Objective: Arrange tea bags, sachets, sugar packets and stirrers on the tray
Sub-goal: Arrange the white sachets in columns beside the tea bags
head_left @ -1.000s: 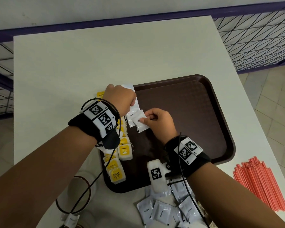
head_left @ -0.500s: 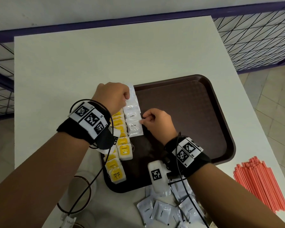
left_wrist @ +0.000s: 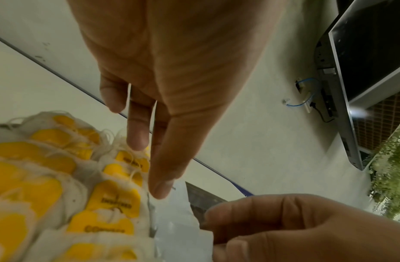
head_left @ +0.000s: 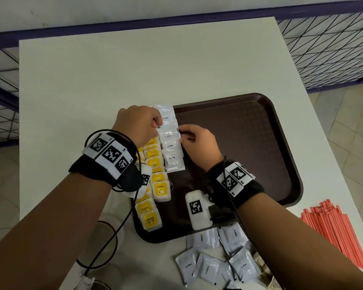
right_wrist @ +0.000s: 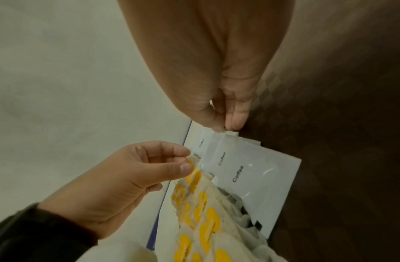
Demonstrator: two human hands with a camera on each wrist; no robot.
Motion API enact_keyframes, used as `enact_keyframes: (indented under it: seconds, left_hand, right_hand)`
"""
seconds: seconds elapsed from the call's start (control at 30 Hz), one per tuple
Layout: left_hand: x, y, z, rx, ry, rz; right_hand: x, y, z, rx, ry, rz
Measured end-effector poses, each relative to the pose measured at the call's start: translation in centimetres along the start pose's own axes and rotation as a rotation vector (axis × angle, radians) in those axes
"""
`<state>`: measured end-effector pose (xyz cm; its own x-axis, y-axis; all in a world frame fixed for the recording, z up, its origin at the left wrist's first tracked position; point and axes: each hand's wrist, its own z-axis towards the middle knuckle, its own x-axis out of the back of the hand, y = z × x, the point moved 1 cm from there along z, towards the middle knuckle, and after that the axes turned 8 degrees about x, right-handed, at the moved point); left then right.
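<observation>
A brown tray (head_left: 281, 147) holds two rows of yellow tea bags (head_left: 158, 183) along its left side. Beside them lies an overlapping row of white coffee sachets (head_left: 172, 158). My left hand (head_left: 158, 124) pinches the left edge of a sachet near the far end of that row; the right wrist view shows its thumb and forefinger (right_wrist: 190, 163) closed there. My right hand (head_left: 180, 137) pinches the right corner of the same part of the row, its fingertips (right_wrist: 233, 122) meeting on the sachet's edge (right_wrist: 226, 136). In the left wrist view my forefinger (left_wrist: 161, 187) touches the sachet (left_wrist: 178, 221).
A loose heap of coffee sachets (head_left: 218, 260) lies on the white table (head_left: 92, 80) in front of the tray. A bundle of red stirrers (head_left: 333, 233) rests at the table's right edge. Cables and a round object (head_left: 101, 243) sit at the near left. A railing stands behind.
The sachet my right hand held tilted above the tray now lies flat in the row. Both hands have shifted toward the row's far end and hold its edges.
</observation>
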<state>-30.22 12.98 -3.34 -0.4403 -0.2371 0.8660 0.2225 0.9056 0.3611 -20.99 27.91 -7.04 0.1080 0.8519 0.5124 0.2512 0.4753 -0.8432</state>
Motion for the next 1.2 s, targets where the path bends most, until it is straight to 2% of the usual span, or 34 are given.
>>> enact_keyframes:
  seconds: [0.5, 0.63, 0.73, 0.83, 0.9, 0.97, 1.03, 1.13, 1.2]
  left_hand:
    - [-0.3, 0.2, 0.1, -0.021, 0.021, 0.037]
    - [0.1, 0.8, -1.2, -0.045, 0.053, -0.077]
    - [0.6, 2.1, -4.4, -0.058, 0.053, -0.309]
    - [0.0, 3.7, -9.7, -0.096, 0.017, -0.443]
    - [-1.6, 4.4, -13.6, -0.131, -0.069, -0.468]
    - [-3.9, 4.4, -17.2, -0.127, -0.213, -0.501]
    - [-6.5, 3.9, -20.3, -0.119, -0.313, -0.493]
    - [-9.3, 3.4, -24.1, -0.12, -0.346, -0.386]
    - [-10.8, 3.4, -25.9, -0.069, -0.354, -0.287]
  right_hand:
    - [-0.1, 0.1, 0.6, 0.024, -0.002, 0.039]
    - [0.7, -0.1, -0.2, 0.033, 0.017, 0.057]
    - [2.3, -0.5, -2.6, 0.083, -0.039, 0.094]
    - [4.9, -0.4, -6.5, 0.132, -0.257, 0.065]
    - [6.5, 0.3, -9.5, 0.131, -0.421, -0.024]
    - [7.9, 1.3, -12.6, 0.097, -0.518, -0.135]
    - [9.1, 2.6, -15.2, 0.116, -0.515, -0.229]
    - [10.0, 4.5, -18.5, 0.222, -0.421, -0.287]
    - [9.6, 5.3, -20.3, 0.285, -0.393, -0.314]
